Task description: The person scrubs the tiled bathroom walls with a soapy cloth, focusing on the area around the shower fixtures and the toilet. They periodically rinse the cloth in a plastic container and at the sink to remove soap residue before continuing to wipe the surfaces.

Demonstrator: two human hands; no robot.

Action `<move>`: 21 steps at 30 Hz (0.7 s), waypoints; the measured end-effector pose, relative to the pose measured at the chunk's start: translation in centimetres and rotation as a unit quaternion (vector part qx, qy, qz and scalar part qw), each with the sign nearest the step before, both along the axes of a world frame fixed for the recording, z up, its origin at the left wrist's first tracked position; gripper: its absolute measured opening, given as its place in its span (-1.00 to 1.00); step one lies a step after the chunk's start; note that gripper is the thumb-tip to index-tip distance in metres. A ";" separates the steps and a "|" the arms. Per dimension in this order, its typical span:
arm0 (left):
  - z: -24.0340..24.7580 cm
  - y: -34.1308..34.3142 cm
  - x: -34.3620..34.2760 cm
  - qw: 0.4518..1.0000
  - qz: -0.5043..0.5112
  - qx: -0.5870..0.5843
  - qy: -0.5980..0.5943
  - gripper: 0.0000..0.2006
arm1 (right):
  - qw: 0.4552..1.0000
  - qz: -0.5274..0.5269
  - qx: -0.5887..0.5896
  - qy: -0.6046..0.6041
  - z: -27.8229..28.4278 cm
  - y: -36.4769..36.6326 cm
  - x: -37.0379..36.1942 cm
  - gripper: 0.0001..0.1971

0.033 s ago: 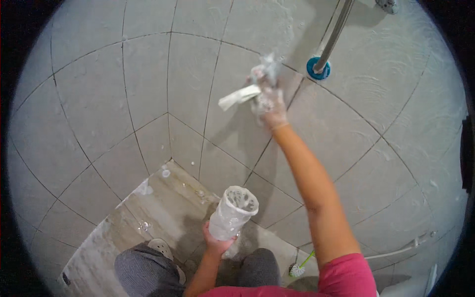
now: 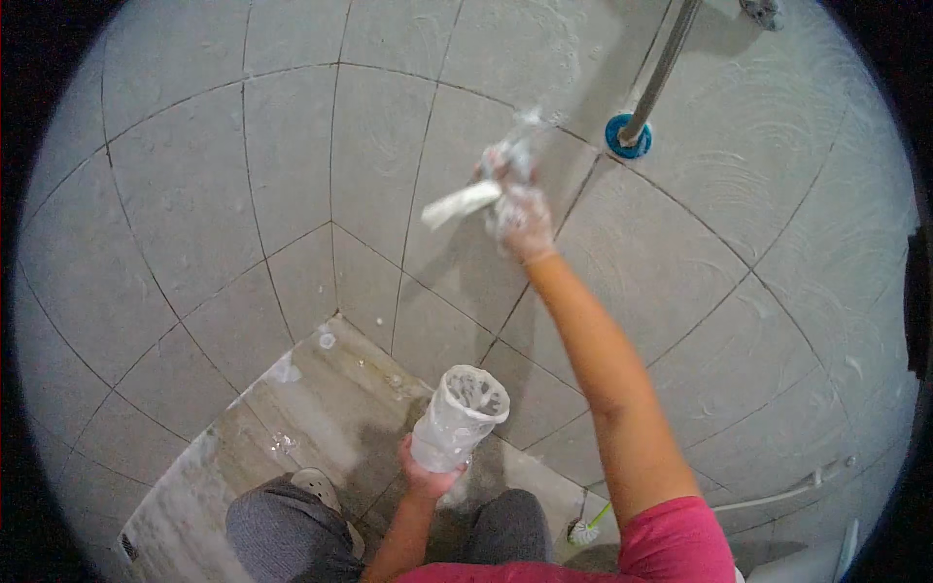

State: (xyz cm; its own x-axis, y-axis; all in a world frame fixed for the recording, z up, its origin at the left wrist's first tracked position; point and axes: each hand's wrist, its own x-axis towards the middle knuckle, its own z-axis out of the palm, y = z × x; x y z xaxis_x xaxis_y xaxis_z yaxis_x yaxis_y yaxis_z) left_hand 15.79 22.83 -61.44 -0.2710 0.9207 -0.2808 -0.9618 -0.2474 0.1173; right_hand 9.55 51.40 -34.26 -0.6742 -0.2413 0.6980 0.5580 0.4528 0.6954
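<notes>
My left hand [image 2: 431,478] is wrapped round the lower part of a tall, whitish see-through plastic container [image 2: 449,437]. Its open rim tilts up and away from me, and suds or drops cling inside. Farther up, my right hand [image 2: 520,209], coated in foam, is closed on a white-handled scrubber [image 2: 461,205] at the grey tiled wall [image 2: 457,262]. The handle sticks out to the left of the hand. Motion blur and lather hide the scrubber's working end, so I cannot tell whether it touches the tiles.
A metal pipe [image 2: 663,73] with a blue ring [image 2: 629,136] at its base meets the wall right of my right hand. Soapy swirls mark the tiles there. A toilet brush [image 2: 584,531] with a green handle stands low at the right, near a pale hose [image 2: 777,497]. The floor [image 2: 292,408] is wet and foamy.
My right hand and the scrubber have shifted slightly left and down along the wall. The left hand and the container have stayed nearly still.
</notes>
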 end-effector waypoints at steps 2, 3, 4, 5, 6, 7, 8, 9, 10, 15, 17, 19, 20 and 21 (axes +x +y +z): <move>-0.2 -0.2 -0.5 0.998 0.000 0.056 -0.007 -0.38 | 0.973 0.031 -0.196 -0.117 -5.6 0.8 -0.5 -0.58; -0.1 -0.3 -0.7 0.998 -0.001 0.065 -0.012 -0.38 | 0.940 0.043 -0.291 -0.175 -9.2 1.4 0.0 -0.58; 0.0 -0.3 -0.9 0.997 -0.006 0.076 -0.017 -0.38 | 0.914 0.069 -0.335 -0.218 -12.9 3.2 1.0 -0.58; 0.6 -0.3 -1.0 0.998 -0.006 0.056 -0.022 -0.39 | 0.883 0.090 -0.382 -0.258 -16.6 5.1 2.0 -0.57; 0.9 -0.4 -1.4 0.999 0.005 0.034 -0.027 -0.39 | 0.874 0.083 -0.359 -0.316 -16.5 5.2 2.1 -0.55; 1.0 -0.4 -1.7 0.999 0.012 0.042 -0.026 -0.40 | 0.863 0.076 -0.335 -0.371 -16.4 5.3 2.5 -0.54; 0.9 -0.6 -2.3 0.998 0.034 0.048 -0.025 -0.41 | 0.846 0.026 -0.279 -0.453 -11.9 1.2 1.9 -0.53; 0.9 -0.6 -2.5 0.998 0.035 0.048 -0.026 -0.42 | 0.822 -0.042 -0.223 -0.522 -8.7 -0.7 2.6 -0.52; 1.1 -0.1 -2.3 0.998 0.017 0.053 -0.028 -0.43 | 0.721 0.090 -0.578 -0.372 -9.4 3.4 4.5 -0.50; 1.0 1.3 -3.7 0.999 0.026 0.028 -0.028 -0.47 | 0.834 0.243 -0.443 -0.220 7.0 4.3 -2.3 -0.42; 1.6 1.6 -3.5 0.999 0.017 0.024 -0.037 -0.47 | 0.835 0.238 -0.487 -0.093 9.5 4.1 -4.7 -0.44; 1.4 1.8 -3.6 0.998 0.030 0.017 -0.043 -0.47 | 0.993 -0.101 -0.059 -0.005 11.7 -1.4 -8.4 -0.45; 0.9 2.0 -3.2 0.999 0.027 0.014 -0.045 -0.47 | 0.995 -0.100 -0.026 0.007 10.3 -1.5 -9.6 -0.46; 0.4 2.1 -2.8 0.999 0.025 0.009 -0.046 -0.47 | 0.995 -0.099 0.007 0.020 8.3 -1.0 -10.8 -0.46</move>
State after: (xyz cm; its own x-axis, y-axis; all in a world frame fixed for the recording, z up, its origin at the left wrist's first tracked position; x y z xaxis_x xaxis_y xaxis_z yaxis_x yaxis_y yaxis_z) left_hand 12.98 24.90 -61.04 -0.2900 0.9121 -0.2898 -0.9549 -0.2958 0.0246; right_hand -1.22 50.44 -25.99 -0.6817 -0.1171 0.7222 0.6621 0.3214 0.6770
